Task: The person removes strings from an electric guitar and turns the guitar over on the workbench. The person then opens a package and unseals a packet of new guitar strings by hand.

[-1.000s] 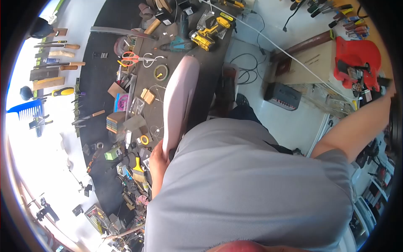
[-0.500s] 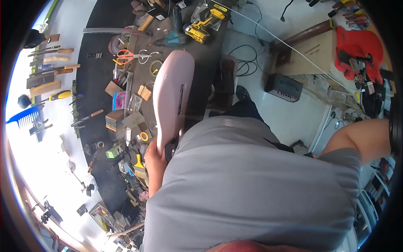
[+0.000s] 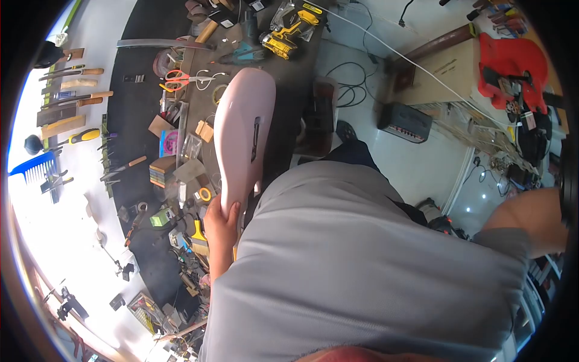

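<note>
A glossy pale pink electric guitar body [image 3: 241,127] hangs over the near edge of the workbench, tilted, with a dark narrow slot cut in its face. My left hand [image 3: 221,223] is closed around its lower end, thumb on the pink face and the other fingers partly hidden behind. Beside this hand, on the bench, lie a yellow-handled brush [image 3: 199,238] and a roll of yellow tape [image 3: 205,193]. My right arm [image 3: 525,220] reaches out past the right edge of the view, and the right hand is out of sight.
Orange-handled scissors [image 3: 177,79], a yellow power drill [image 3: 289,36] and a teal tool [image 3: 241,53] lie on the cluttered workbench. Files and saws hang on the left wall. To the right are an amplifier [image 3: 405,123], a red guitar body [image 3: 512,66] and a cable [image 3: 353,84] on the floor.
The pink guitar body has shifted slightly left and up and turned to show more of its slotted face. My right arm has dropped lower at the right edge.
</note>
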`<state>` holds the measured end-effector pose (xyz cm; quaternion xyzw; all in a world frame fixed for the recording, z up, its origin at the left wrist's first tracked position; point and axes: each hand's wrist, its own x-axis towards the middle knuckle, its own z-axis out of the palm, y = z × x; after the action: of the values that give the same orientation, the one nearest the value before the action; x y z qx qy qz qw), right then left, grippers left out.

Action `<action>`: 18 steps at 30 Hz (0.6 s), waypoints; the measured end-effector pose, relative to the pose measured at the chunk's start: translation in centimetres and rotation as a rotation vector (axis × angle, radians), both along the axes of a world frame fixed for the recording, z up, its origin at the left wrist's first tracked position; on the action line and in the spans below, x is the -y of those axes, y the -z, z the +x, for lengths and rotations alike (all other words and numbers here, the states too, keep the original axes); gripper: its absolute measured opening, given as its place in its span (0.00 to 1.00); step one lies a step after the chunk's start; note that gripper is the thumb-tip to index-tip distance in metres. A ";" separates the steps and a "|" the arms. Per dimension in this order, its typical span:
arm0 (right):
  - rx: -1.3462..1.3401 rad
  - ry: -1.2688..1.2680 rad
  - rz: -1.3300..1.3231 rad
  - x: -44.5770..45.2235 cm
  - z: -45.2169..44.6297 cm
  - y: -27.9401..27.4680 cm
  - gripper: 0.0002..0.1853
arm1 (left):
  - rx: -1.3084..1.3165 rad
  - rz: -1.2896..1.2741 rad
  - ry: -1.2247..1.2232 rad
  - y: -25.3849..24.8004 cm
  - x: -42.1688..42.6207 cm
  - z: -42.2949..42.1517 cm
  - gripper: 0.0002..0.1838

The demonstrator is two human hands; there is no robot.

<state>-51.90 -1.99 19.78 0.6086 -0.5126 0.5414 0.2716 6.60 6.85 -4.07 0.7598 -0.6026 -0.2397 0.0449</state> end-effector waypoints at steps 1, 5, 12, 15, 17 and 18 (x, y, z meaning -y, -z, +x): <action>0.138 -0.128 0.178 1.0 2.9 2.5 0.10 | -0.023 -0.007 -0.011 0.2 0.1 0.0 0.22; 0.633 -0.655 1.080 6.0 14.1 19.3 0.08 | -0.086 -0.012 -0.072 0.3 0.0 0.3 0.23; 0.871 -0.869 1.408 6.1 27.2 41.4 0.09 | -0.104 -0.033 -0.071 0.5 0.0 0.6 0.23; 0.900 -0.874 1.437 5.8 29.1 42.1 0.09 | -0.101 -0.019 -0.079 0.3 -0.1 0.0 0.24; 0.922 -0.863 1.428 5.9 30.0 42.6 0.08 | -0.107 -0.017 -0.103 0.3 0.0 -0.3 0.24; 0.934 -0.857 1.407 5.8 30.6 42.9 0.08 | -0.098 -0.025 -0.088 0.4 -0.1 -0.2 0.25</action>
<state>-21.26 -7.83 -23.10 0.4910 -0.5110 0.3507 -0.6122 6.40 6.99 -4.46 0.7725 -0.5685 -0.2668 0.0941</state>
